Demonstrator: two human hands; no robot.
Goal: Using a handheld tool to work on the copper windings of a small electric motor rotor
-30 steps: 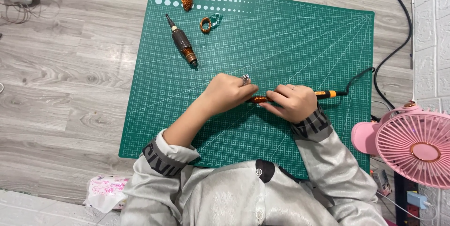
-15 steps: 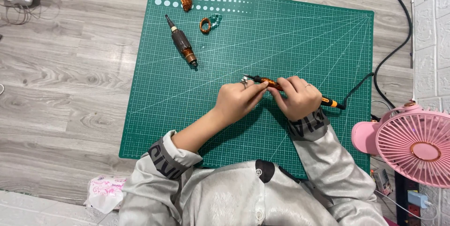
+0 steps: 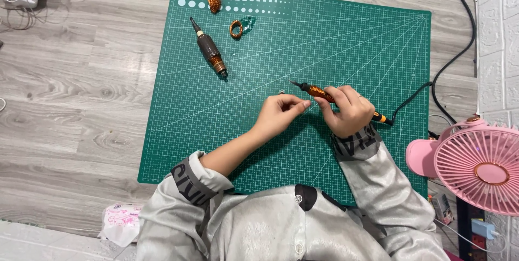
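Pen-shaped corded tool [image 3: 320, 93]: clasped in right hand [image 3: 348, 112] around the orange grip, fingers wrapped from above, dark tip exposed and pointing up and to the left, raised over the green cutting mat [image 3: 351, 39]. Black cord [image 3: 412, 100] trailing from the rear end off the right edge of the mat.

Change against the two earlier views:
- One second back: tool lying close to level, tip hidden beneath the left hand, both hands pressed together.
- Half a second back: hands lifted slightly, tip still buried between the fingers.
- Now: tip drawn clear and fully visible, tool tilted, both hands shifted to the right.

Left hand [image 3: 281, 112]: thumb and forefinger pinched together, fingertips just beside the tool shaft, below the tip. Small metallic glint [image 3: 281, 92] at the knuckles; too small to identify, and cannot tell whether anything sits in the pinch.

Judged meaning for the work in hand: tip no longer applied to whatever lay under the left fingers; contact broken, grip on the tool unchanged.

Untouched at the top of the mat, well apart from both hands: brown handled tool [image 3: 210, 50], copper coil ring [image 3: 236, 28], small copper bundle [image 3: 214, 3]. Pink fan [image 3: 476, 163] off the mat, at right
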